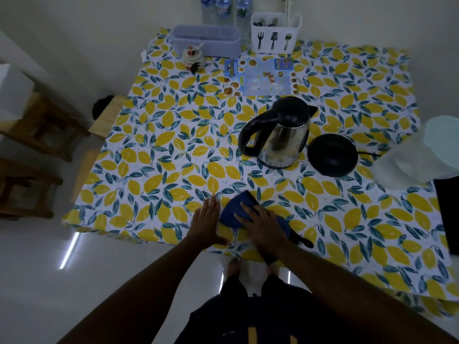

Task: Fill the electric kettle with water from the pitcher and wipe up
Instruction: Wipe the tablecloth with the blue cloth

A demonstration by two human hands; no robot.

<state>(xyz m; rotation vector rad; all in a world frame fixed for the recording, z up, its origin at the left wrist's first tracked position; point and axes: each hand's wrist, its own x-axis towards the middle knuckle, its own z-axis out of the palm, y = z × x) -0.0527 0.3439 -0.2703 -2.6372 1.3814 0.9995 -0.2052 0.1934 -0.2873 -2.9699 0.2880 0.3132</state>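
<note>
A steel electric kettle [280, 135] with a black handle and closed black lid stands on the lemon-print tablecloth [161, 155], beside its round black base [332, 155]. A clear plastic pitcher [419, 155] sits at the right edge. Near the front edge lies a blue cloth [238, 209]. My right hand [260, 223] lies flat on top of the cloth, fingers spread. My left hand [207, 220] rests flat on the tablecloth, just left of the cloth and touching its edge.
At the back stand a lilac lidded box [206, 40], a white cutlery holder [275, 32], water bottles [223, 8], a small jar [192, 57] and a printed menu sheet [260, 75]. A dark object [448, 214] lies at the right edge. Wooden stools [37, 135] stand left of the table.
</note>
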